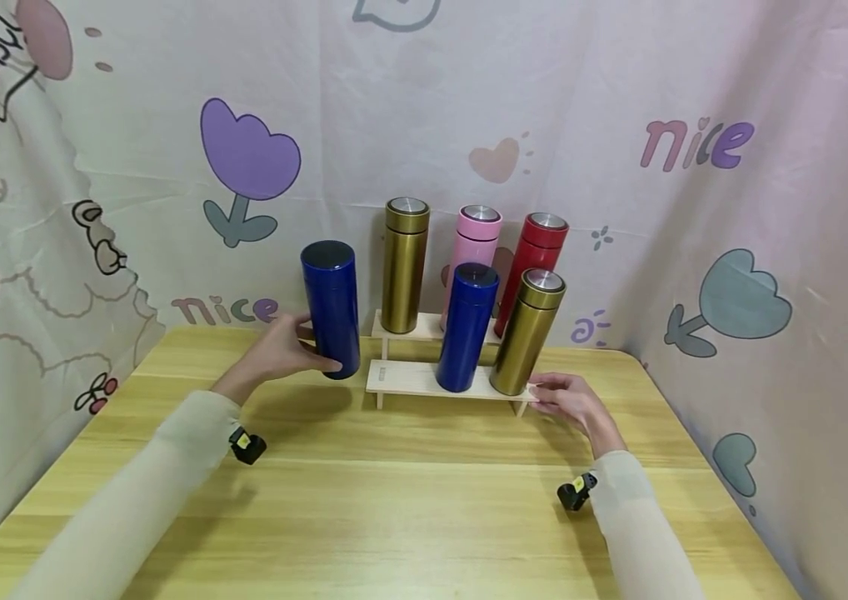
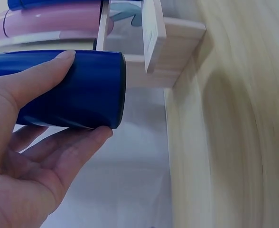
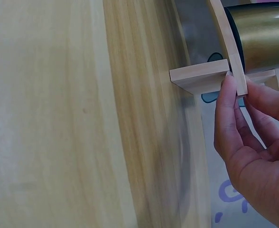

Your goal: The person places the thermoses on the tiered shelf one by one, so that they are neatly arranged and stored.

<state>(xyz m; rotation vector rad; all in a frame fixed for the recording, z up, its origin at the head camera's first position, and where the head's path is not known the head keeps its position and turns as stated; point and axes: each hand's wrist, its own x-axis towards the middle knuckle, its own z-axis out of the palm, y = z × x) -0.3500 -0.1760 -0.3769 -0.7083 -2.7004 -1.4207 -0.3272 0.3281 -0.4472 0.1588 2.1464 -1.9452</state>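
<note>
My left hand (image 1: 283, 348) grips a blue thermos flask (image 1: 332, 312) near its base and holds it upright above the table, left of a two-tier wooden rack (image 1: 409, 379). In the left wrist view, thumb and fingers wrap around the flask (image 2: 82, 90). My right hand (image 1: 570, 402) pinches the right end of the rack's lower shelf (image 3: 239, 78) between thumb and fingers. On that shelf stand another blue flask (image 1: 465, 333) and a gold flask (image 1: 529, 333). The upper tier bears a gold flask (image 1: 405, 271), a pink flask (image 1: 476, 237) and a red flask (image 1: 536, 250).
The rack stands near the back of a wooden table (image 1: 394, 508). Behind it hangs a patterned curtain (image 1: 394, 108), which also runs along both sides. The left part of the lower shelf bears no flask.
</note>
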